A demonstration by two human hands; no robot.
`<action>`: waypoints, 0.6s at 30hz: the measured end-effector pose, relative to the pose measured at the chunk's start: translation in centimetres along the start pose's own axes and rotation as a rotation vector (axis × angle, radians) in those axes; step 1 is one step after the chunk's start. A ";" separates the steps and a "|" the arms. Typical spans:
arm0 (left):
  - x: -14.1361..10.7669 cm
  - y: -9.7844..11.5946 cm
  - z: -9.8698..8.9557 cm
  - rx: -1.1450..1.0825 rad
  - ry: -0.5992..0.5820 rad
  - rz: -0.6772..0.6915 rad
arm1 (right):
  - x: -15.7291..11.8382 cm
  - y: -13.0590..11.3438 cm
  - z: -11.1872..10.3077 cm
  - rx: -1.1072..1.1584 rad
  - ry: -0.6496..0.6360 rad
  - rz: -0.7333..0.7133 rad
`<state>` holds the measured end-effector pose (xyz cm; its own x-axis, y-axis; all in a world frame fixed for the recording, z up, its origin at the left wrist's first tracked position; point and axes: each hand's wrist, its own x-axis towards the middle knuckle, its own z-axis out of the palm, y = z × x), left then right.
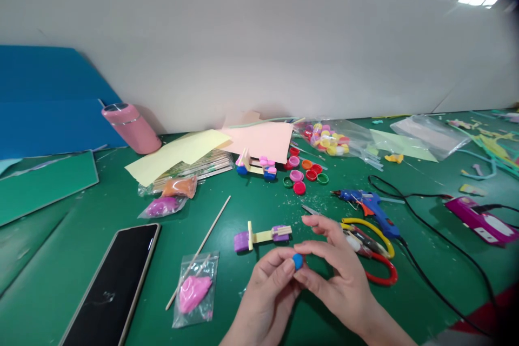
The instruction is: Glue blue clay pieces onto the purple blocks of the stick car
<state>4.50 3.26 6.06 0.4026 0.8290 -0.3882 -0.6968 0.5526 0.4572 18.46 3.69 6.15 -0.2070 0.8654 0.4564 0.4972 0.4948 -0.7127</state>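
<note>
A small blue ball [298, 261], which looks like modelling clay, sits between my fingertips. My left hand [272, 281] pinches it between thumb and fingers. From the other side, the thumb and index finger of my right hand [338, 267] close on it, while its other fingers stay raised. Just beyond my hands lies a model [263, 236] made of a pale stick with purple blocks at both ends. Farther back stands a similar model [257, 167] with blue and pink parts. Left of my hands, a clear bag holds pink clay [194, 293], with a thin wooden stick [213, 223] under it.
A phone [115, 281] lies at left. Scissors [391, 270] and a blue glue gun [367, 205] with its cord [441, 254] are at right. Bottle caps [299, 188], paper sheets [259, 140], a pink bottle [133, 128] and a magenta device [480, 220] are farther out.
</note>
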 end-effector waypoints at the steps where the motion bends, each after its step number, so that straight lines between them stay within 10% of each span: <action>1: 0.0 0.0 0.0 -0.006 -0.004 -0.011 | 0.0 0.1 -0.1 0.009 -0.016 0.002; 18: 0.2 -0.6 0.0 0.018 -0.050 -0.052 | -0.5 0.6 -0.8 0.098 -0.098 -0.015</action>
<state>5.00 3.10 5.74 0.4670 0.8024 -0.3716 -0.6640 0.5957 0.4518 19.54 3.49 5.86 -0.2975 0.8591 0.4164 0.4094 0.5088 -0.7573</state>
